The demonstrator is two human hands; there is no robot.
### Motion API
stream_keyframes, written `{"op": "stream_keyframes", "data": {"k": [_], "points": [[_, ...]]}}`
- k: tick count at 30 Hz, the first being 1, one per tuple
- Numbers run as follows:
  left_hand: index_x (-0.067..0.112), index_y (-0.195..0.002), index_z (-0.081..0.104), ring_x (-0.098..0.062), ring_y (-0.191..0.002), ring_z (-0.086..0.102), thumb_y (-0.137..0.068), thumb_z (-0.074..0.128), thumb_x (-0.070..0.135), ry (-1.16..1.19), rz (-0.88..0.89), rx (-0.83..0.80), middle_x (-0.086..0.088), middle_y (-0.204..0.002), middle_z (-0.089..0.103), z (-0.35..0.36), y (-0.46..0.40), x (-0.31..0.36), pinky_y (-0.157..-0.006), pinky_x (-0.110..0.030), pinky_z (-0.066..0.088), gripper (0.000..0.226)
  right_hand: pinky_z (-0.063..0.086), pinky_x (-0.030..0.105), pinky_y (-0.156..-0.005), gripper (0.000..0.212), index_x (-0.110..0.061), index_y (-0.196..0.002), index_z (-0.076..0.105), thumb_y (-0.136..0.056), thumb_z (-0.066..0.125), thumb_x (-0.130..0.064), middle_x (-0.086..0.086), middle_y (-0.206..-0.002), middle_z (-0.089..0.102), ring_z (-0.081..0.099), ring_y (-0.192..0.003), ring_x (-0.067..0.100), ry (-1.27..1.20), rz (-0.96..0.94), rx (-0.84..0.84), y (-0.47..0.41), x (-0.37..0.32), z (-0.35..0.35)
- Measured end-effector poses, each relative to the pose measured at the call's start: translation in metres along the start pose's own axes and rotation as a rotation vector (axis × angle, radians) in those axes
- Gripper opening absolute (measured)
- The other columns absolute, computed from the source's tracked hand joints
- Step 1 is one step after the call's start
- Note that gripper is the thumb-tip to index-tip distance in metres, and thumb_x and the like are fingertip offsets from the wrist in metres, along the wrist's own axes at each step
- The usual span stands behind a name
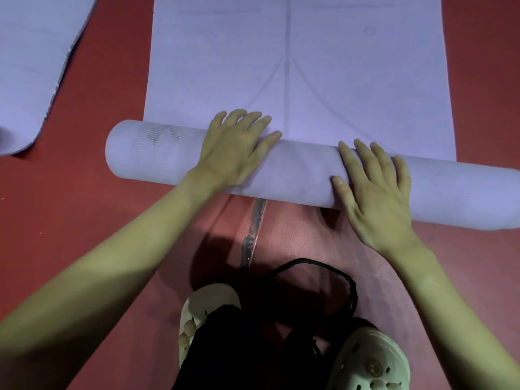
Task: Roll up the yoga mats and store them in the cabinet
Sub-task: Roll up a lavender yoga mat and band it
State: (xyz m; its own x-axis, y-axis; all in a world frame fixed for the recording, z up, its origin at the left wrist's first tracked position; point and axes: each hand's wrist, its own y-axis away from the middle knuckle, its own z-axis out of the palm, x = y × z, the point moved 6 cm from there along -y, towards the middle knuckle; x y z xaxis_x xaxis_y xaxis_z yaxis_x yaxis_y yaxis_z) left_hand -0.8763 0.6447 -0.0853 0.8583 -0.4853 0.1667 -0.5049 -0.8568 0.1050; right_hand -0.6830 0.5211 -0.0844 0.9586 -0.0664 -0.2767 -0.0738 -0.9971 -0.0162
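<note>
- Head view: your left hand [236, 147] lies flat on the roll [295, 170] at mid-frame, fingers straight and slightly spread, tips reaching over the far side onto the flat part of the mat [295, 66].
- Your right hand [374, 187] rests on the roll just right of centre, fingers straight and a little apart, thumb low on the near face. Neither hand curls round anything; both press palm-down.
- The roll runs from centre left to the right edge, slanting slightly down to the right. The unrolled part stretches from it to the top of the frame.
- Progress, as I judge it: you are partway through this mat. The roll is already thick, but a long flat stretch is left, so keep pushing it away from you.
- A second mat [31, 68] lies flat at upper left, not rolled at all. That one is left to do, and nothing has gone into storage as far as this shows.
- Hidden or unclear: no cabinet is in view. The roll's right end is cut off by the frame, the flat part's far end by the top edge. How tight or even the winding is cannot be told.
- Lower centre: your pale clogs [374, 364] and a black strap [312, 280] on the red floor [92, 206], near the roll but apart from it.
</note>
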Motion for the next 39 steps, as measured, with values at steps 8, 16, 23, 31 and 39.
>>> {"op": "stream_keyframes", "data": {"k": [8,16,23,31,39], "points": [[0.021,-0.153,0.026,-0.025,-0.147,0.019,-0.100,0.016,0.050,-0.068,0.010,0.047,-0.004,-0.159,0.026,0.003,0.027,0.002,-0.120,-0.049,0.007,0.061,0.030,0.045,-0.103,0.058,-0.018,-0.133,0.057,-0.099,0.023,-0.050,0.006,-0.131,0.060,0.053,-0.121,0.029,0.091,0.029,0.069,-0.051,0.015,0.005],[0.031,-0.152,0.022,-0.021,-0.149,0.009,-0.094,0.004,0.057,-0.065,-0.080,-0.027,0.001,-0.161,0.017,-0.002,-0.024,-0.008,-0.119,-0.048,0.001,0.067,0.003,0.046,-0.117,0.059,-0.013,-0.149,0.033,-0.098,0.028,-0.043,0.008,-0.156,0.030,0.020,-0.146,0.027,-0.033,0.022,0.057,-0.035,0.007,-0.001],[0.024,-0.154,0.017,-0.024,-0.150,0.005,-0.095,0.005,0.055,-0.075,-0.028,0.024,-0.001,-0.163,0.008,-0.003,-0.018,-0.003,-0.118,-0.052,0.002,0.068,0.007,0.045,-0.114,0.057,-0.017,-0.148,0.037,-0.101,0.021,-0.044,0.007,-0.149,0.041,0.029,-0.142,0.027,0.067,0.053,0.131,-0.053,0.011,0.003],[0.026,-0.154,0.019,-0.024,-0.149,0.010,-0.099,0.016,0.050,-0.085,0.017,0.108,0.000,-0.162,0.016,0.005,-0.015,0.004,-0.117,-0.053,0.004,0.060,0.018,0.050,-0.110,0.069,-0.014,-0.141,0.047,-0.094,0.013,-0.052,0.008,-0.138,0.053,0.043,-0.129,0.030,0.120,0.097,0.063,-0.102,0.021,0.000],[0.028,-0.154,0.012,-0.021,-0.150,-0.002,-0.099,0.016,0.055,-0.062,0.008,-0.009,0.002,-0.163,0.008,-0.010,-0.061,-0.003,-0.117,-0.055,-0.002,0.061,0.002,0.053,-0.116,0.089,-0.008,-0.154,0.014,-0.085,0.062,-0.037,0.018,-0.160,0.008,0.005,-0.148,0.035,0.100,-0.001,-0.037,-0.078,0.004,-0.001]]}}
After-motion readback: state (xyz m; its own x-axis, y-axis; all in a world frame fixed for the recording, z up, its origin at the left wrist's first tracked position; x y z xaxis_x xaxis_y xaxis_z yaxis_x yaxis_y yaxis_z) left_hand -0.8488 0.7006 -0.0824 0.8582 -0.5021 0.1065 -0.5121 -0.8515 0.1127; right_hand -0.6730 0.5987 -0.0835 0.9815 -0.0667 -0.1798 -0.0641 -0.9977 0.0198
